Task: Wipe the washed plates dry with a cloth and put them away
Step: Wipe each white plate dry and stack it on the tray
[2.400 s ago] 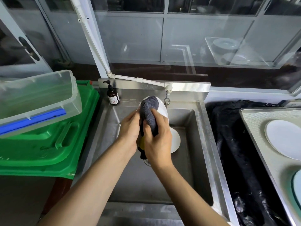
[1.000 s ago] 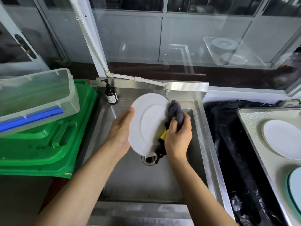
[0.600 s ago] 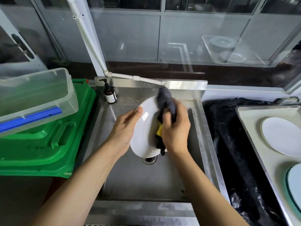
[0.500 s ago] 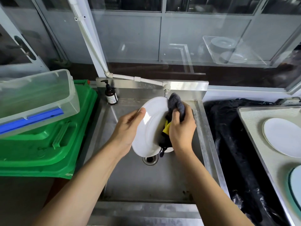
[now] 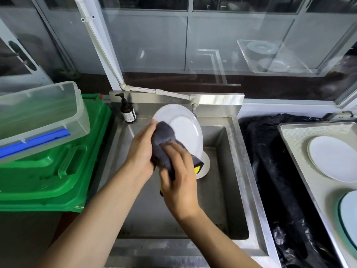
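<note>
A white plate [image 5: 183, 128] is held tilted on edge above the steel sink [image 5: 239, 171]. My left hand [image 5: 141, 151] grips its left rim. My right hand [image 5: 179, 180] presses a dark grey cloth [image 5: 163, 146] with a yellow patch against the plate's lower left face. Another white plate [image 5: 205, 167] lies on the sink floor, mostly hidden behind the held plate and my right hand. On the right, a tray [image 5: 293, 136] carries a white plate [image 5: 334, 157] and a teal-rimmed plate [image 5: 349, 213].
A brown soap pump bottle [image 5: 127, 111] stands at the sink's back left corner, with the tap spout [image 5: 194, 107] just behind the held plate. Green crates [image 5: 58, 171] and a clear tub [image 5: 38, 117] sit left. Black plastic sheeting [image 5: 270, 171] lies between sink and tray.
The cloth and my right hand moved from the plate's right side to its lower left face. The plate's face has turned toward the right. The plate on the sink floor shows again.
</note>
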Tool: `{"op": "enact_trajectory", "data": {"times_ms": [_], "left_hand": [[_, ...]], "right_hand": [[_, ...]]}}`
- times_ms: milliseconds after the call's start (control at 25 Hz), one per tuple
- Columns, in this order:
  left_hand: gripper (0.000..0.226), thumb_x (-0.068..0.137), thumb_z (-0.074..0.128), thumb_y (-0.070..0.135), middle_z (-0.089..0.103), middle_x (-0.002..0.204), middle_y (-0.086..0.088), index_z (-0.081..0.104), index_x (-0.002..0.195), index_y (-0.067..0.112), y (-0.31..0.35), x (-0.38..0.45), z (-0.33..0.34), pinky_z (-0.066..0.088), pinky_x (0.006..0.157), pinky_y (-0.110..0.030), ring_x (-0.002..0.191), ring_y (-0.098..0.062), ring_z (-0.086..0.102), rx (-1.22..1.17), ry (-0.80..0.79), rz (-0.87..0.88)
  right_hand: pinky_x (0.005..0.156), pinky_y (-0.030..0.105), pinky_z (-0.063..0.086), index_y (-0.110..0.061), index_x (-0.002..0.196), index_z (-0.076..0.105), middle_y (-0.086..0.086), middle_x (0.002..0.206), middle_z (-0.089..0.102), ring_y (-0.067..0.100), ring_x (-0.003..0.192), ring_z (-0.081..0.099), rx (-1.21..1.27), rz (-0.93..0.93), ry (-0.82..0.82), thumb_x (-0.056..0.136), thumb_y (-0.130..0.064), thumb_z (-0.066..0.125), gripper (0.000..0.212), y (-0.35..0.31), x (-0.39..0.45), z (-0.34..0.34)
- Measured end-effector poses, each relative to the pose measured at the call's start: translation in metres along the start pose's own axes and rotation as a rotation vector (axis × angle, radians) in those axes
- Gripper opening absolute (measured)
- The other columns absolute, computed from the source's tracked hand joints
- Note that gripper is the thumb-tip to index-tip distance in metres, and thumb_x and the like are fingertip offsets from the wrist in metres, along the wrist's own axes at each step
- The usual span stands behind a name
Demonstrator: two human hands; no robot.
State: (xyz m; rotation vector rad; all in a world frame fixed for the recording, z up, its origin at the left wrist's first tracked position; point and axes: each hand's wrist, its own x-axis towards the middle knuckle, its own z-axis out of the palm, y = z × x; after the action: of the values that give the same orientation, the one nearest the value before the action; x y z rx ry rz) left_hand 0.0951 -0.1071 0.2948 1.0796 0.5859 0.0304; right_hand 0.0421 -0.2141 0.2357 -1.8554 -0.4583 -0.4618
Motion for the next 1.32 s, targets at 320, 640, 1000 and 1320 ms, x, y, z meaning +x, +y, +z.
{"op": "enact_trajectory", "data": {"times_ms": [320,640,1000,1320], "left_hand": [[0.042,0.101,0.051,0.044,0.073,0.121,-0.004,0.061,0.132,0.018,0.015,-0.001,-0.012,0.048,0.105,-0.048,0.116,-0.024,0.066,-0.062,-0.088,0.028],[0.022,0.095,0.062,0.035,0.077,0.107,-0.001,0.079,0.097,0.021,-0.01,-0.013,-0.012,0.05,0.103,-0.045,0.108,-0.02,0.07,0.135,-0.094,0.117],[0.025,0.097,0.062,0.03,0.079,0.094,0.0,0.082,0.081,0.026,-0.017,-0.014,-0.011,0.059,0.076,-0.03,0.091,-0.016,0.075,0.091,-0.061,0.116],[0.017,0.095,0.066,0.033,0.078,0.104,0.001,0.079,0.097,0.022,-0.014,-0.007,-0.014,0.055,0.091,-0.039,0.1,-0.018,0.073,0.038,-0.008,0.085]], "right_hand": [[0.077,0.005,0.045,-0.028,0.117,0.062,-0.022,0.105,0.068,-0.011,0.09,0.062,0.202,0.522,0.367,0.098,0.0,0.052,0.035,0.025,-0.008,-0.019],[0.077,0.01,0.042,-0.02,0.111,0.065,-0.006,0.099,0.068,-0.001,0.09,0.06,0.099,0.487,0.267,0.097,-0.011,0.053,0.021,0.028,0.058,-0.041],[0.102,0.028,0.046,-0.019,0.132,0.058,-0.005,0.124,0.062,0.008,0.114,0.057,0.031,0.341,0.179,0.098,-0.01,0.053,0.036,0.02,0.035,-0.028],[0.093,0.008,0.041,-0.032,0.128,0.058,-0.044,0.114,0.053,-0.013,0.108,0.053,0.016,0.367,0.165,0.097,-0.004,0.055,0.042,0.034,0.013,-0.036]]}}
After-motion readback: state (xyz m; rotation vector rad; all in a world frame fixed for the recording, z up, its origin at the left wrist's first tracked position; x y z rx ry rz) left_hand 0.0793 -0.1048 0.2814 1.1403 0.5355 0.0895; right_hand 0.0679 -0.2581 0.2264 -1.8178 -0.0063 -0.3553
